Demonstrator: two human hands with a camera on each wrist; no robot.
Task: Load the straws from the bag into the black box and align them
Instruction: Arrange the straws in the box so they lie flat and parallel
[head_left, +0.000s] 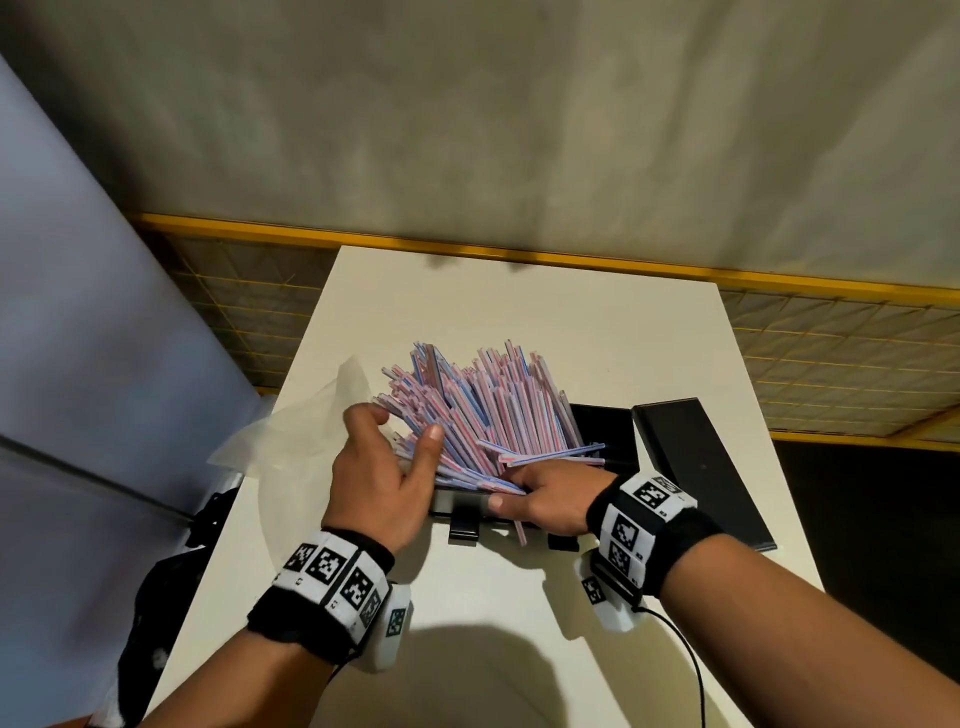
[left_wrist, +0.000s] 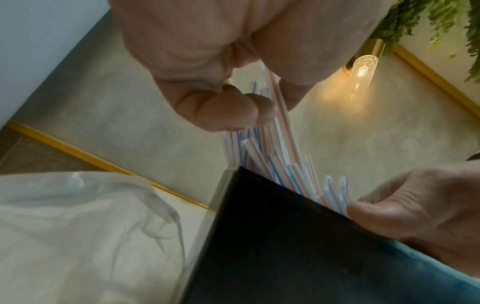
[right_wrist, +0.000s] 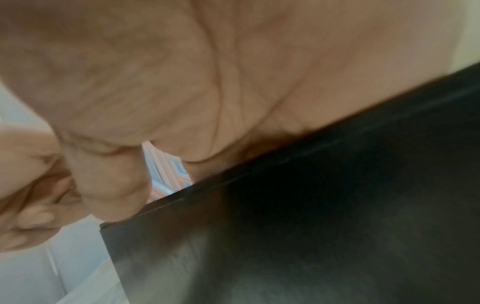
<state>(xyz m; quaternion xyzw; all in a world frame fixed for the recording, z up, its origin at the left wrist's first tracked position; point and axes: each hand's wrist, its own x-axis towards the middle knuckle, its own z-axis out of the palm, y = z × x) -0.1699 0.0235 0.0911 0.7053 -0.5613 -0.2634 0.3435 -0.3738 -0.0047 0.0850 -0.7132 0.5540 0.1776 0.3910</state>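
A heap of red-and-blue striped straws (head_left: 493, 410) fans out of the open black box (head_left: 605, 426) in the middle of the white table (head_left: 519, 306). My left hand (head_left: 402, 423) curls round the heap's left side, thumb on top; in the left wrist view a straw (left_wrist: 275, 156) runs between its fingers (left_wrist: 233, 107). My right hand (head_left: 511, 488) holds the box's front wall, thumb outside, fingers hidden inside among the straw ends. The right wrist view shows its thumb (right_wrist: 109, 181) on the box (right_wrist: 311, 205) rim with straws (right_wrist: 166, 170) behind. One straw hangs over the front edge.
The crumpled clear plastic bag (head_left: 291, 441) lies left of the box, by my left hand. A black lid (head_left: 701, 467) lies flat to the right of the box. A yellow mesh fence (head_left: 831, 332) runs behind the table. A cable trails from my right wrist.
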